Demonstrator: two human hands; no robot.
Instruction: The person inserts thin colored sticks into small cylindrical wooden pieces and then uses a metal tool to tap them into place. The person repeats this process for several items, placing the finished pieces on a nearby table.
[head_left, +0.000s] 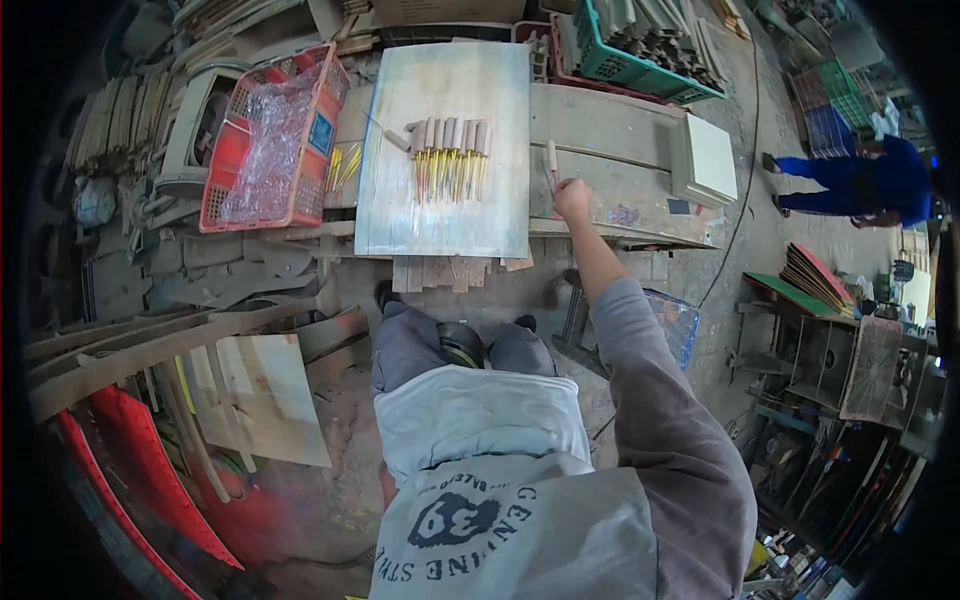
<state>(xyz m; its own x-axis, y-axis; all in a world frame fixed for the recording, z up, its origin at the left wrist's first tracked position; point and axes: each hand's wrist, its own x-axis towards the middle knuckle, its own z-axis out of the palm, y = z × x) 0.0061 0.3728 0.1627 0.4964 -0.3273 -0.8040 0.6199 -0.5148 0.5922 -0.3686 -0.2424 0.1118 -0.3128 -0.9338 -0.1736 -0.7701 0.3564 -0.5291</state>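
Observation:
My right arm reaches out to the workbench (640, 215), and my right hand (573, 200) is closed at its front part. From its fingers a thin stick with a pale cylindrical end (551, 157) points away from me; its exact kind is too small to make out. Left of that hand lies a large pale board (440, 228). On it, several yellow-tipped sticks with greyish-brown cylindrical ends (450, 150) lie side by side in a row. Apart from them, near the board's left edge, is one similar piece with a bluish stick (395, 138). My left hand does not show.
A red crate (212, 200) with clear plastic wrap stands left of the board, beside loose yellow sticks (345, 165). Pale stacked panels (704, 160) sit at the bench's right end. Behind is a green crate (640, 75) of strips. A person in blue (860, 175) is far right.

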